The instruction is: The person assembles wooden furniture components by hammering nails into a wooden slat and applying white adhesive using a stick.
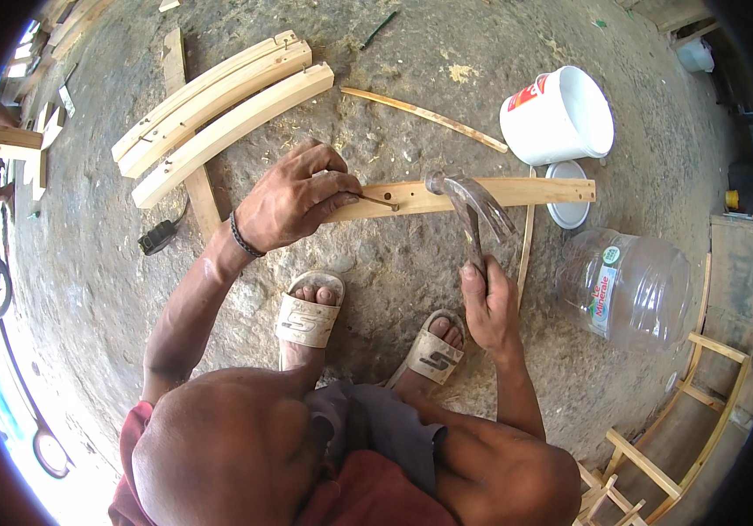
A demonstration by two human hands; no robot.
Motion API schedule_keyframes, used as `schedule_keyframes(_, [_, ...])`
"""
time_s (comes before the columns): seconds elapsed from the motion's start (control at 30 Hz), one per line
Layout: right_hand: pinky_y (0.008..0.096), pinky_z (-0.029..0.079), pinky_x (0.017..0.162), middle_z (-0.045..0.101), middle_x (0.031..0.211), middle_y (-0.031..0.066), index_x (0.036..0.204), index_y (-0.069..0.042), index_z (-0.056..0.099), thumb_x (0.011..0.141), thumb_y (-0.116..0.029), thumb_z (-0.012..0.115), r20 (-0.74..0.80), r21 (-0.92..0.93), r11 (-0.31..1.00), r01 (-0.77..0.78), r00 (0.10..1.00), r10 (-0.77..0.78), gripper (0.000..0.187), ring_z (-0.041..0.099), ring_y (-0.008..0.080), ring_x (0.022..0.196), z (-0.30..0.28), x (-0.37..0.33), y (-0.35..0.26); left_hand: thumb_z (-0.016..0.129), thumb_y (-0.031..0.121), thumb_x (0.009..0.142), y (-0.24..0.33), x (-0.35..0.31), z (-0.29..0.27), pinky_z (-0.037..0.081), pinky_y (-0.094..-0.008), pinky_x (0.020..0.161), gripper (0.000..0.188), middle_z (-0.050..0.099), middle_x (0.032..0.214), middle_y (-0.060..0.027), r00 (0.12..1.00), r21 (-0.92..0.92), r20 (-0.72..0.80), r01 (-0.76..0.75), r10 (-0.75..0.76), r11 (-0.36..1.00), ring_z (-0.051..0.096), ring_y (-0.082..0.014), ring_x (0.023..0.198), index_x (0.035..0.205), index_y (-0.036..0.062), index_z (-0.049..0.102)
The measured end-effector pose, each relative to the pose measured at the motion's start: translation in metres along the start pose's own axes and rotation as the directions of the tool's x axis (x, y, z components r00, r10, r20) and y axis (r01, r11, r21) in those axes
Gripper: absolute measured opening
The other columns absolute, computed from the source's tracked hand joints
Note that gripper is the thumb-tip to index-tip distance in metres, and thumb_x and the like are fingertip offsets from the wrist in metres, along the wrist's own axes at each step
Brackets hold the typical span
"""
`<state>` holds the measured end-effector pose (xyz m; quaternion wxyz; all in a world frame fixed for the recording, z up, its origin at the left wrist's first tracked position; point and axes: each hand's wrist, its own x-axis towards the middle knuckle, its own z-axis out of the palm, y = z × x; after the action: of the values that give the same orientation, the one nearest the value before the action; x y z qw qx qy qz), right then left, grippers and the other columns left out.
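Observation:
A pale wooden strip [516,190] with small holes lies crosswise in front of me. My left hand [302,195] is over its left end, fingers closed on a long nail [380,202] that slants along the wood, its head toward the right. In my right hand [490,302] is a claw hammer [466,203], gripped by its handle. The hammer's metal head is over the strip, to the right of the nail; whether it touches the wood I cannot tell. My left palm hides the strip's left end.
Several curved wooden beams [245,123] with nails in them rest at far left on a board [207,197]. A tape measure [158,237] lies nearby. At right are a white bucket [538,118], its lid [568,210], a clear plastic jug [648,289] and a wooden frame [657,465].

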<state>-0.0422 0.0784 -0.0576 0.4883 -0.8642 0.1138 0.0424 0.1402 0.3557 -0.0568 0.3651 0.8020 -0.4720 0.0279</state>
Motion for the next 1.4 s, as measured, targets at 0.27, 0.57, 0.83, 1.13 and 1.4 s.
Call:
schedule_keyframes(0.27, [0.0389,0.045,0.05,0.058,0.061,0.0139,0.098,0.001,0.058,0.101,-0.02,0.058,0.023,-0.022,0.995,0.1,0.995,-0.099,0.021,0.064,0.0305,0.053,-0.002,-0.005,-0.018,0.076,0.008,0.083,0.0,-0.001,0.0,0.051,-0.0403,0.078,0.017,0.06,0.092,-0.0074,1.0,0.001,0.008,-0.013,0.013,1.0,0.062,-0.0275,0.088,0.099,0.0072,0.071])
schedule_keyframes(0.57, [0.0407,0.049,0.052,0.063,0.062,0.0128,0.101,0.001,0.059,0.1,-0.019,0.059,0.066,-0.168,0.963,0.213,0.977,-0.204,0.02,0.067,0.03,0.055,-0.004,-0.015,-0.028,0.076,0.015,0.082,0.005,0.001,0.002,0.053,-0.0383,0.079,0.022,0.058,0.095,-0.0085,0.999,0.09,0.046,-0.013,0.009,0.996,0.06,-0.027,0.09,0.101,0.0057,0.069])
schedule_keyframes(0.83, [0.0317,0.041,0.047,0.058,0.063,0.0078,0.086,-0.005,0.063,0.101,-0.028,0.056,-0.189,0.332,0.889,0.315,0.946,-0.265,0.028,0.055,0.0164,0.05,-0.045,-0.016,-0.07,0.08,0.012,0.076,0.004,-0.009,-0.002,0.053,-0.04,0.08,0.026,0.058,0.094,-0.0086,0.999,0.139,0.036,-0.01,0.005,0.99,0.061,-0.0279,0.091,0.099,0.0056,0.07])
schedule_keyframes(1.13, [0.0323,0.043,0.058,0.054,0.07,-0.0013,0.097,-0.007,0.057,0.104,-0.029,0.055,0.039,-0.438,0.816,0.377,0.915,-0.401,0.023,0.052,0.0172,0.059,-0.018,-0.019,-0.002,0.081,0.012,0.075,0.004,0.0,0.006,0.053,-0.0398,0.08,0.027,0.058,0.095,-0.0089,0.998,0.078,0.027,-0.063,0.061,0.995,0.061,-0.0285,0.093,0.099,0.0052,0.07])
schedule_keyframes(1.4, [0.0341,0.042,0.051,0.056,0.06,0.0102,0.093,0.001,0.059,0.103,-0.019,0.054,0.026,-0.043,0.994,0.101,0.995,-0.1,0.022,0.057,0.0185,0.053,-0.031,-0.006,-0.042,0.081,0.012,0.075,0.001,-0.003,0.005,0.05,-0.0407,0.087,0.029,0.059,0.097,-0.0084,0.998,0.088,0.037,-0.051,0.048,0.995,0.06,-0.0279,0.098,0.101,0.0052,0.071])
